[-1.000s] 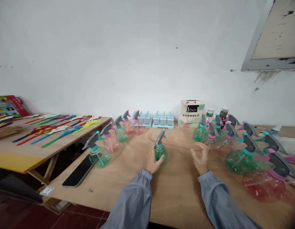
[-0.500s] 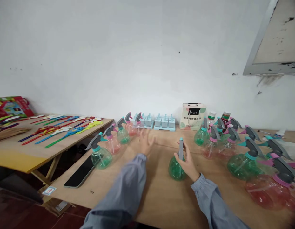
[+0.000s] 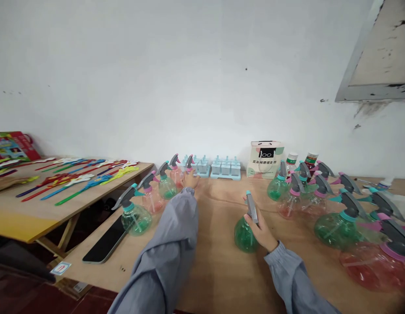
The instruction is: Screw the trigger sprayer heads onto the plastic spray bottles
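My right hand is closed round the neck of a green spray bottle, whose grey trigger head with a teal nozzle points away from me. The bottle stands near the middle of the wooden table. At the back left, my left hand has its fingers round a spray bottle with a pink-and-grey head; the hand hides most of its body. Beside that hand stand another pink spray bottle and a green one. Nearer me are a pink bottle and a green bottle.
Several more spray bottles crowd the right side. Along the wall stand light-blue popsicle moulds, a paper bag and two labelled bottles. A phone lies front left. Another table holds colourful hand-shaped sticks.
My left hand has reached forward and left, from above the table to the pink-headed spray bottle at the back. The right hand still holds the green bottle, its head now turned slightly.
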### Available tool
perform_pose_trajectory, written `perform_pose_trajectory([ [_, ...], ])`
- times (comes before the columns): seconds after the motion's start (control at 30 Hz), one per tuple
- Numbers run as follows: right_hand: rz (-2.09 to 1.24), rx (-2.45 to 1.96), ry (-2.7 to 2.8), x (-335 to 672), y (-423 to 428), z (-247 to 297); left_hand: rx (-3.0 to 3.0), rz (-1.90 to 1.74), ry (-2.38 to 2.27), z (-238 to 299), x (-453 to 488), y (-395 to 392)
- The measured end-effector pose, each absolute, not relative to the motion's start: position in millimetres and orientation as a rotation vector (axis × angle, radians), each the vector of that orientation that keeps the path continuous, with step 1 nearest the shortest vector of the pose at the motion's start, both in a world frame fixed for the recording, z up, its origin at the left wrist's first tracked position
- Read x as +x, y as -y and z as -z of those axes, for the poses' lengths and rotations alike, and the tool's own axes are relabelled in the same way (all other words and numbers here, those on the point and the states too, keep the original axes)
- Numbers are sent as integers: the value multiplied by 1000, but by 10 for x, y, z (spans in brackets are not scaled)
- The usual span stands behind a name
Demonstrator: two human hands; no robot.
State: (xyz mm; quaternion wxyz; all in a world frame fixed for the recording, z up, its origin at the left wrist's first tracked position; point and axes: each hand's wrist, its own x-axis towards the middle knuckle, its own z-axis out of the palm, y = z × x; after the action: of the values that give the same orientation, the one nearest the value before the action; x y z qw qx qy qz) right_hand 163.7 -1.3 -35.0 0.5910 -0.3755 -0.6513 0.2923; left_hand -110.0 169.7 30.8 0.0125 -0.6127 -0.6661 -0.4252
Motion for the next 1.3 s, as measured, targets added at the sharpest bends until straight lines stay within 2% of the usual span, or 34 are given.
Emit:
perform_pose_trajectory([
  [0.17,-918,-917,1263,1748,-28,288,-1791,1276,2172,-14,-911,-1380],
  [0.3,-1352,-858,927,1820,-20,222,-1923,1165,1967,196,-822,-962],
  [0.43,-1637,-623,890,1825,27,151,-1998,1069,1820,342,-703,-549],
  [0.73,-1431,-669,1187,1697,58,100,-1983,1129,1640,489,-368,-19],
  [1.07,-1298,-677,1138,1700,-12,242,-2025,1193,1612,533,-365,33],
  [1.3,-1321,-657,1222,1697,13,242,-2037,1212,1621,561,-367,21],
])
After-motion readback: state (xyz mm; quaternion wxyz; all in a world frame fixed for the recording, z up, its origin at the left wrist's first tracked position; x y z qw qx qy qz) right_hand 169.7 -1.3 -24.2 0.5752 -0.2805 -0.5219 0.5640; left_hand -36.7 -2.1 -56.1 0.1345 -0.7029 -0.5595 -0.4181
